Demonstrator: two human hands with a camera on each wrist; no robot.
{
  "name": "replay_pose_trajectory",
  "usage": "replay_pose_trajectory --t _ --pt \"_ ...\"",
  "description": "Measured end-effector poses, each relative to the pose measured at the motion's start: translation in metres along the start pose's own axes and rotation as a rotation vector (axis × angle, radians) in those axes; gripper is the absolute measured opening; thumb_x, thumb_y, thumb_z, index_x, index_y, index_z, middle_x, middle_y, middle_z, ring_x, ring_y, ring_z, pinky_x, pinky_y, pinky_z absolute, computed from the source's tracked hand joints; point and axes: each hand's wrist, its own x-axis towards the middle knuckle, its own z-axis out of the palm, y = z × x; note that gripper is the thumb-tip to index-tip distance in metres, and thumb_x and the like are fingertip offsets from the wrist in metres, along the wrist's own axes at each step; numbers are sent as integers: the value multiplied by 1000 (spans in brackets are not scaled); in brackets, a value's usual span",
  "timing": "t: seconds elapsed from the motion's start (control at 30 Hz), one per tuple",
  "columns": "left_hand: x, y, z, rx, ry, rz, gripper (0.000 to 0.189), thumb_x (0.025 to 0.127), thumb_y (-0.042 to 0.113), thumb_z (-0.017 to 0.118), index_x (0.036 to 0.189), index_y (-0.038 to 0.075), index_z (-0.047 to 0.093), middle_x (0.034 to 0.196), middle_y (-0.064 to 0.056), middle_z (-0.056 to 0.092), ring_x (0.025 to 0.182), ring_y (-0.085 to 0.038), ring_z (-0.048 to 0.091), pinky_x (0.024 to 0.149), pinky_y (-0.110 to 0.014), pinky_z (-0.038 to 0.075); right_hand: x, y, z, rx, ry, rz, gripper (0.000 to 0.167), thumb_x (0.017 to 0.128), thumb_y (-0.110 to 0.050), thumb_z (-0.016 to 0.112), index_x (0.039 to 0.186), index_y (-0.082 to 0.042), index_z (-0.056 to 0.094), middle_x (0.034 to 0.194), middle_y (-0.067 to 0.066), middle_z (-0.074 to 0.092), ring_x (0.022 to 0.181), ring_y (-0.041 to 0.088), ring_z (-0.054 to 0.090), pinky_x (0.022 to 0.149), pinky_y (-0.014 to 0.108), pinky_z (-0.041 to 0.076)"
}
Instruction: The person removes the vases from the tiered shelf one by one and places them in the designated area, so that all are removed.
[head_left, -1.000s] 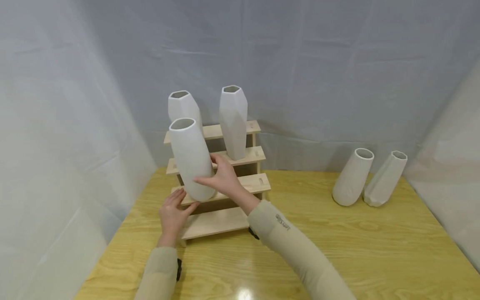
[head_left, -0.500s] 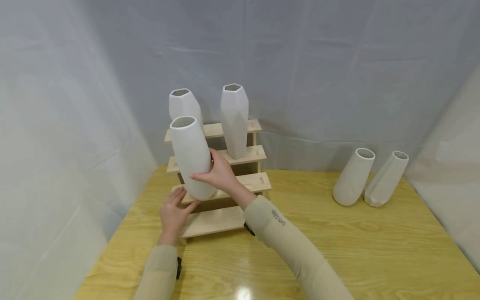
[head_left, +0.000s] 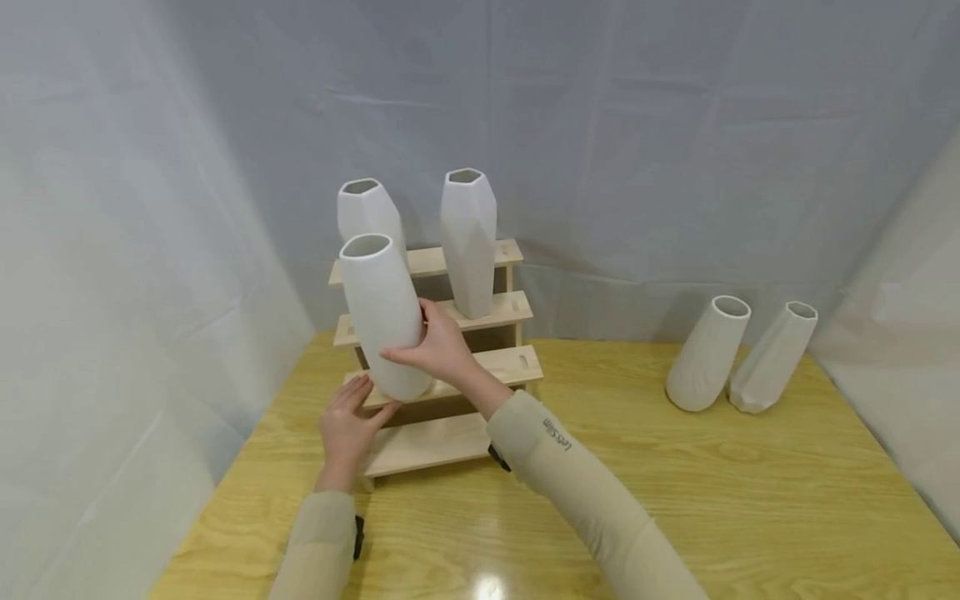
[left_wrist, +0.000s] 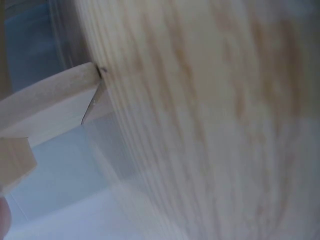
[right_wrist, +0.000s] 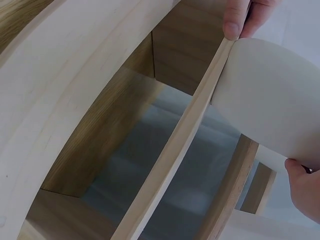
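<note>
A tall smooth white vase [head_left: 382, 325] stands tilted back on the second step from the bottom of a light wooden stepped rack [head_left: 427, 446]. My right hand [head_left: 442, 346] grips its lower right side, thumb across the front and fingers behind. My left hand [head_left: 348, 425] is at the left end of that step, its fingers spread beside the vase's base and its thumb at the board's front edge. In the right wrist view, the left thumb [right_wrist: 231, 30] reaches the board edge right by the vase's base. The left wrist view shows mostly blurred wood close up.
Behind, a faceted white vase [head_left: 363, 212] and another faceted vase [head_left: 468, 242] stand on the rack's upper steps. A round-mouthed vase [head_left: 705, 358] and a ribbed vase [head_left: 772, 358] stand at the right of the wooden table [head_left: 675, 500]. Grey cloth [head_left: 637, 167] hangs behind.
My right hand has shifted slightly left around the vase, its forearm moving with it. The left hand has barely moved, and the vase keeps its place on the step.
</note>
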Motion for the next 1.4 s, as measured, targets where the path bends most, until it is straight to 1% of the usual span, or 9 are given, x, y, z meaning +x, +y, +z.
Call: replay_pose_trajectory --t 0.07,0.17,0.27,0.57,0.77,0.97,1.1,1.27,1.4 --pt "0 0 0 -1 3 7 60 60 39 77 94 -8 65 96 -21 63 93 -36 58 83 -46 46 0 0 0 2 4 3 76 63 -28 80 123 -3 42 111 7 53 97 16 53 79 27 48" --pt "1 1 -1 -9 4 13 66 66 52 67 95 -8 65 96 -21 62 94 -36 58 83 -47 46 0 0 0 -8 14 1 75 62 -27 80 122 -3 43 111 7 54 97 16 53 79 26 48" --pt "1 2 -1 -14 4 18 68 68 54 64 95 -8 65 96 -22 62 93 -37 58 82 -48 46 -1 0 1 -11 21 -7 75 62 -27 80 122 -2 43 110 7 54 96 16 54 79 26 48" --pt "1 1 -1 -19 22 33 59 60 38 78 95 -8 65 96 -22 62 92 -36 58 82 -47 46 -3 -1 1 7 45 -20 75 61 -26 81 121 -2 45 109 8 55 95 17 55 78 27 48" --pt "-1 0 -1 -14 19 30 58 56 33 80 93 -8 65 96 -22 62 91 -37 58 81 -48 46 -6 1 2 11 71 -9 75 61 -25 81 122 -2 44 109 8 55 95 19 55 77 28 49" --pt "0 0 -2 -7 14 14 56 51 24 83 94 -8 65 97 -22 62 93 -37 58 82 -47 46 -8 -1 3 9 98 -27 74 62 -23 80 122 -1 44 109 9 55 95 21 56 76 29 50" --pt "1 1 -2 -1 9 14 56 50 21 84 94 -8 65 97 -22 62 93 -36 58 83 -46 46 -11 -2 -1 21 113 -51 71 61 -20 81 120 0 45 108 10 55 95 22 56 76 29 50" --pt "0 1 -2 -9 -11 -10 57 52 22 84 96 -8 64 101 -21 61 95 -35 57 85 -45 45 -15 0 -7 28 135 -72 70 61 -17 81 119 1 46 108 12 55 96 23 55 77 30 50" --pt "2 2 -4 -17 -30 -26 57 52 21 84 96 -9 64 102 -22 61 96 -36 57 86 -45 45 -17 2 -13 25 146 -83 69 61 -18 81 117 2 47 107 13 56 94 23 56 76 30 51"
